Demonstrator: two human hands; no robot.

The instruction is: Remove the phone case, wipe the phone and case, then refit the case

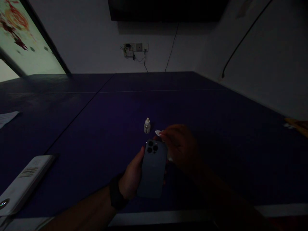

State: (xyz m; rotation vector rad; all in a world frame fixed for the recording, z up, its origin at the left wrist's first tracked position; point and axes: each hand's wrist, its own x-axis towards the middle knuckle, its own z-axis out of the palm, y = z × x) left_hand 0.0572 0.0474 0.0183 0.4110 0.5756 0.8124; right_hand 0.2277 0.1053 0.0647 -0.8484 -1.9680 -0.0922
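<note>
A phone (153, 168) with a dark blue back is held in the left grip (131, 176) at lower centre of the frame, its back and triple camera cluster (151, 147) turned up toward the view. The left grip is closed around the phone's lower half, with the thumb side along one long edge and fingertips (165, 182) just showing at the opposite edge. The phone's long axis runs nearly up and down the frame, leaning slightly, with the camera end pointing away from the wearer. The right grip (180, 146) is at centre right, dimly lit and just beside the phone's upper right edge. Its fingers are pinched on a white tissue (158, 132), which projects toward the phone's top corner and appears to touch or nearly touch it; the darkness prevents this from being settled. The right grip is thus nearer the camera end, while the left grip bears the phone's weight clear of the surface (101, 109). A small white bottle (147, 125) stands upright on the surface just above the phone. A white remote (25, 184) is lying at lower left, and a paper sheet (7, 118) is seen at the left edge.
</note>
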